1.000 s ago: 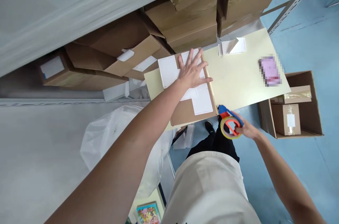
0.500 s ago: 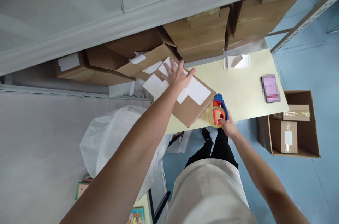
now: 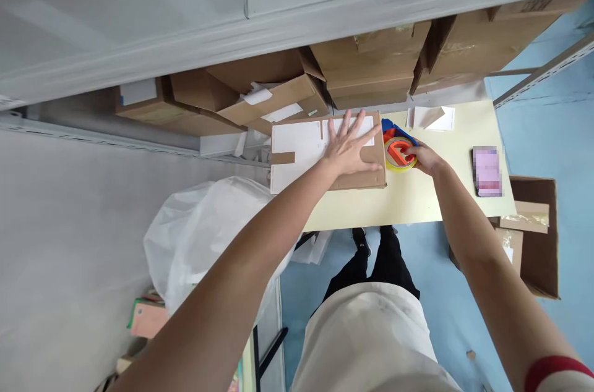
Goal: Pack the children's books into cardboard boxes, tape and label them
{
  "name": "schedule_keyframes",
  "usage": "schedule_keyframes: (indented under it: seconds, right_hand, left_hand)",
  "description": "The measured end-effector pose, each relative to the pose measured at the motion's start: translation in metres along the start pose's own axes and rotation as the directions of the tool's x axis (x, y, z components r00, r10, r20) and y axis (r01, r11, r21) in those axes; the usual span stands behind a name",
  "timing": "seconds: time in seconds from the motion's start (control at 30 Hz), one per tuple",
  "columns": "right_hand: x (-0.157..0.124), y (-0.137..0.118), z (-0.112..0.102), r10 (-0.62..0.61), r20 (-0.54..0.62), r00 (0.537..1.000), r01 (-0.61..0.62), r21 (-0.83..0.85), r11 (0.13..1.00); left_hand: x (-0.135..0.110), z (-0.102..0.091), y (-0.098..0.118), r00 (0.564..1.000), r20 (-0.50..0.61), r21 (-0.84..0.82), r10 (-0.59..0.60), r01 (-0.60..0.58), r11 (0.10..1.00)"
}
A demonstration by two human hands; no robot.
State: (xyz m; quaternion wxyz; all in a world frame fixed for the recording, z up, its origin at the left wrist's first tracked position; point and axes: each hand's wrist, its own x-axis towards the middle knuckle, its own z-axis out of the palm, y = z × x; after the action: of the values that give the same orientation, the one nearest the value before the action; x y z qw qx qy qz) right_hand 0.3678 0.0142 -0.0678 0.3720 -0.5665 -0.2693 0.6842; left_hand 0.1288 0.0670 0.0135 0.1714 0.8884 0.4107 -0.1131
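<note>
1. From where I stand, the left hand point(image 3: 350, 151) lies on top of a brown carton point(image 3: 355, 180), fingers fanned wide and thumb out to the side.
2. That carton is directly under the left hand, on the pale desk point(image 3: 352, 213), its long side running out to the left of the fingers.
3. White sheets point(image 3: 297, 138) cover much of the carton's top, beneath the left hand and further to its left.
4. The right hand point(image 3: 426, 158) is curled around a blue-and-orange tape dispenser point(image 3: 403, 151), fitted with a yellow-rimmed roll.
5. The dispenser sits between the two hands, right at the carton's end; whether its tip touches the cardboard I can't tell.
6. Just beyond the right hand, a folded white card point(image 3: 439, 118) lies on the desk.
7. Further right of that hand, near the desk's end, is a pinkish-purple item point(image 3: 487, 172), too blurred to make out.
8. Past it, lower down, a larger carton point(image 3: 541, 271) has smaller boxes point(image 3: 524, 217) inside.
9. Beyond both hands, more cardboard boxes point(image 3: 371, 83) line a grey shelf unit point(image 3: 162, 21).
10. Well left of the left hand, nearer the body, bulges a translucent plastic bag point(image 3: 204, 225).
</note>
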Motion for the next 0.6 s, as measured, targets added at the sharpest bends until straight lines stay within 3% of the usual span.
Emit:
schedule_keyframes:
  seconds: [0.13,0.23,0.3,0.37,0.43,0.5,0.6]
  right_hand:
    - [-0.021,0.022,-0.003,-0.025,-0.041,0.999,0.024,-0.029,0.999]
    - [-0.063,0.059,-0.002,-0.037,-0.063,0.997,0.03,-0.118,0.993]
    - [-0.1,0.094,0.008,0.022,-0.077,0.997,-0.03,-0.106,0.994]
    - [-0.131,0.131,0.028,0.045,-0.085,0.995,-0.049,-0.05,0.998]
    - [-0.149,0.16,0.056,-0.002,-0.211,0.978,0.005,0.015,1.0]
    - [-0.153,0.178,0.084,-0.026,-0.3,0.954,0.046,0.057,0.997]
    - [-0.144,0.185,0.119,-0.044,-0.377,0.925,0.094,0.114,0.989]
  left_hand:
    - [0.008,0.001,-0.001,1.0,-0.007,-0.002,-0.031,0.031,1.0]
    - [0.008,0.002,-0.002,0.999,-0.012,-0.01,-0.043,0.043,0.999]
    - [0.008,0.003,-0.003,0.998,-0.027,-0.019,-0.057,0.056,0.998]
    - [0.01,0.003,-0.002,0.997,-0.038,-0.023,-0.07,0.069,0.997]
    - [0.01,0.004,-0.001,0.995,-0.045,-0.019,-0.088,0.087,0.996]
    - [0.01,0.004,0.001,0.992,-0.047,-0.01,-0.119,0.119,0.993]
    - [0.011,0.001,0.004,0.987,-0.028,0.012,-0.158,0.159,0.987]
